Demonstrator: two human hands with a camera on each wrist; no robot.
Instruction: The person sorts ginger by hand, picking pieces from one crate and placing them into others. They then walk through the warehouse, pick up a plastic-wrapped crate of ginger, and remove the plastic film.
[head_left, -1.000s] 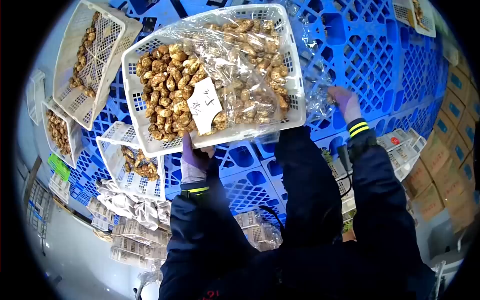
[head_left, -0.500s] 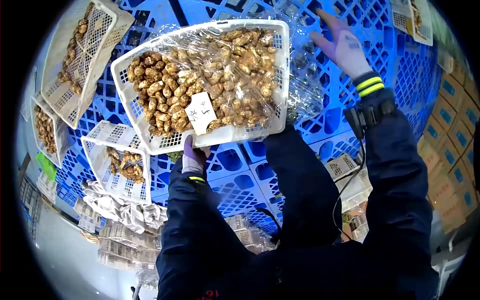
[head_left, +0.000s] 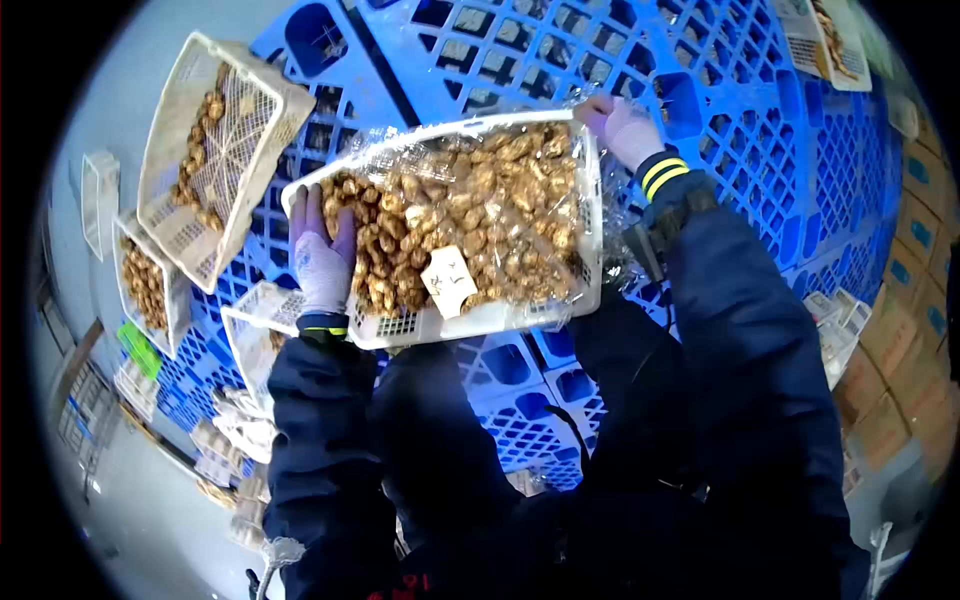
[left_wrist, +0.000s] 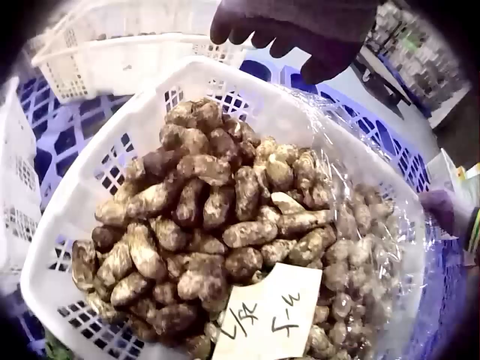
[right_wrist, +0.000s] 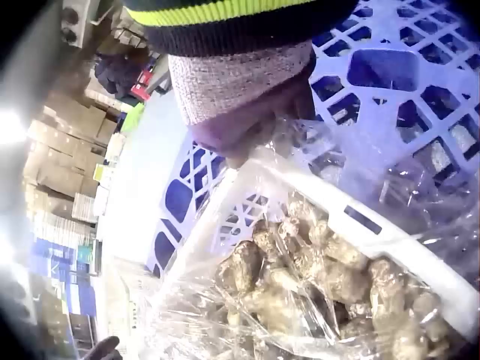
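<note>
A white plastic crate [head_left: 470, 327] holds brown, knobbly, tuber-like produce [head_left: 385, 250]. Clear plastic film [head_left: 525, 225] covers its right and middle parts, while the left end lies bare. A pale card [head_left: 449, 282] with handwriting lies on the produce by the near side. My gloved left hand [head_left: 322, 262] is over the crate's left end with fingers extended; the left wrist view shows these fingers [left_wrist: 281, 37] spread above the rim. At the far right corner, my gloved right hand [head_left: 625, 132] pinches the film against the rim. Its fingertips are mostly hidden in the right wrist view.
Blue lattice pallets [head_left: 720, 60] lie under and around the crate. More white crates [head_left: 160, 215] with similar produce stand to the left, and another crate [head_left: 845, 60] is at the top right. Cardboard boxes [head_left: 900, 350] are stacked along the right side.
My left hand has gone from the near rim to the crate's left end. My right hand reached up, spread, then came in to the far right corner. The crate sits lower in view.
</note>
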